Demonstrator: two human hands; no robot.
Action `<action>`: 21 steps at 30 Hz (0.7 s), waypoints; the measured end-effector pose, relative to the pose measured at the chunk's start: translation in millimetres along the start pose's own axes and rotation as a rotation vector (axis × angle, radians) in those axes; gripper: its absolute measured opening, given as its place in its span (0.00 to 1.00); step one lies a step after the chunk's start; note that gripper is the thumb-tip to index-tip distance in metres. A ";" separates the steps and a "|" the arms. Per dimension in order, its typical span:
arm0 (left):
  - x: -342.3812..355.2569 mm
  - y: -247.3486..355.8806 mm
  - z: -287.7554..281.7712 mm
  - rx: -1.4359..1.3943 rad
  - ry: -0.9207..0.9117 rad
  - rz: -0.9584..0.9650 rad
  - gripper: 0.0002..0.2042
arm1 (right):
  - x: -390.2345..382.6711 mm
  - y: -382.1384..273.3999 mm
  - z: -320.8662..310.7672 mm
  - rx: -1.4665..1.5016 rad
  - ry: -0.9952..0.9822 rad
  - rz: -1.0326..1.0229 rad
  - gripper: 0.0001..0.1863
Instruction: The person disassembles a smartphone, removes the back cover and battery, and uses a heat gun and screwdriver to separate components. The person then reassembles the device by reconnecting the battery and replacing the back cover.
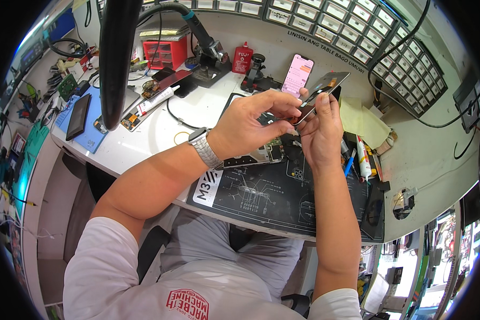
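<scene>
My right hand (324,130) grips a thin, dark phone screen (333,84), tilted up above the work mat, with an orange-brown flex cable on its face. At the screen's lower end, my left hand (253,118) has its thumb and fingers closed together; what they pinch is hidden. A metal watch is on my left wrist. Below my hands, an opened device with a bare circuit board (261,154) lies on the black printed mat (250,192), partly covered by the left hand.
Behind my hands stands a phone with a lit pink screen (297,74), near a red bottle (242,58). A black microscope arm (117,64) hangs at the left. Glue tubes and tools (363,157) lie right of the mat. Small-parts drawers (346,26) line the wall.
</scene>
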State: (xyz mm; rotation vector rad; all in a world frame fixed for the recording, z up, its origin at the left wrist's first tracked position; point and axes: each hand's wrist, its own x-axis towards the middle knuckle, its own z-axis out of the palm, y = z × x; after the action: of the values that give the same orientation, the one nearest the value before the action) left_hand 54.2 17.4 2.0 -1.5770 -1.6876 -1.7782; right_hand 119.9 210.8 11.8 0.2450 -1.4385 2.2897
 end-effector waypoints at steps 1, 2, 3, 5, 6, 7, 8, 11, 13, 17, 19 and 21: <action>-0.3 0.5 0.8 0.005 0.012 0.007 0.26 | -0.3 0.1 0.0 0.002 0.008 0.001 0.36; -0.5 1.4 1.3 0.010 0.025 0.014 0.25 | -0.8 0.6 0.5 0.004 0.015 0.001 0.35; -0.5 2.1 1.6 0.015 0.037 0.020 0.25 | -1.1 1.1 0.8 0.007 0.023 0.002 0.35; 0.2 3.9 1.6 0.055 0.048 0.056 0.26 | -1.6 1.4 1.5 0.019 0.025 0.013 0.34; -0.4 4.5 0.8 0.078 0.054 0.072 0.27 | -1.8 2.2 2.2 0.027 0.025 0.019 0.34; -1.0 4.2 -0.4 0.096 0.049 0.085 0.28 | -1.8 2.8 3.0 0.031 0.018 0.019 0.34; -1.4 3.6 -2.1 0.114 0.043 0.098 0.28 | -1.7 3.3 3.8 0.035 0.012 0.019 0.33; 0.0 0.8 -0.6 0.144 0.032 0.156 0.31 | -2.7 1.4 3.3 0.045 0.002 0.018 0.33; 2.0 2.2 -0.1 0.146 0.015 0.159 0.33 | -2.6 0.4 2.7 0.040 0.014 0.009 0.33; 3.3 2.1 -6.1 0.194 0.036 0.075 0.40 | 1.9 -3.0 2.4 -0.012 0.075 -0.040 0.33; 6.9 4.8 -10.9 0.240 -0.036 -0.062 0.41 | 5.6 -8.8 -3.3 -0.045 0.111 -0.079 0.34; 9.5 12.6 -21.2 0.283 -0.228 -0.289 0.43 | 9.7 -14.6 -9.9 -0.071 0.144 -0.125 0.34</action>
State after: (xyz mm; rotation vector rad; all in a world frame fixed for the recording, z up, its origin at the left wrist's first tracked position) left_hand 48.9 0.7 21.8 -1.5179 -2.2601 -1.4295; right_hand 118.4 227.6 22.8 0.1409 -1.3880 2.1077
